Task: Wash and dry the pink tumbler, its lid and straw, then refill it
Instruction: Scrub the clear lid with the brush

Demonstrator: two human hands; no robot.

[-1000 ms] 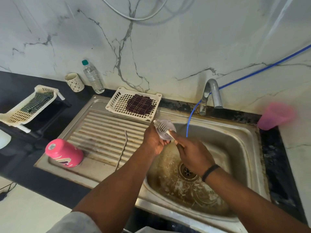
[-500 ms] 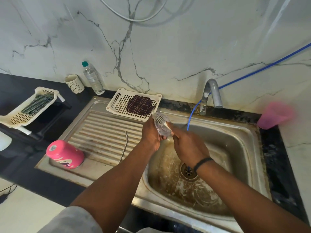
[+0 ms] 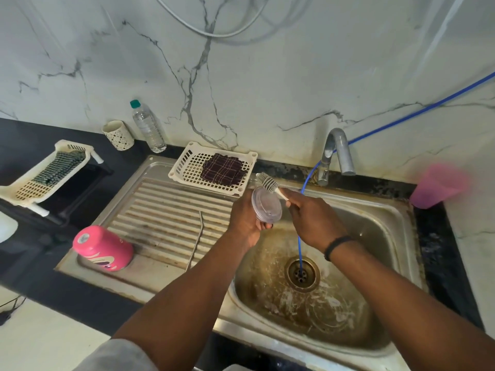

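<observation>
left hand (image 3: 247,223) grips the clear lid (image 3: 266,207) over the sink (image 3: 396,210), right hand (image 3: 310,220) pinching the brush (image 3: 267,183) handle, tumbler (image 3: 103,249) and straw (image 3: 197,239) parked on the drainboard, so I'd say work bristles round the rim groove, lid tilted.

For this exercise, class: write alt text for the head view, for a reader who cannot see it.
Over a stained steel sink, the left hand holds a clear lid while the right hand holds a small brush at its top edge. A pink tumbler and metal straw lie on the drainboard.
</observation>
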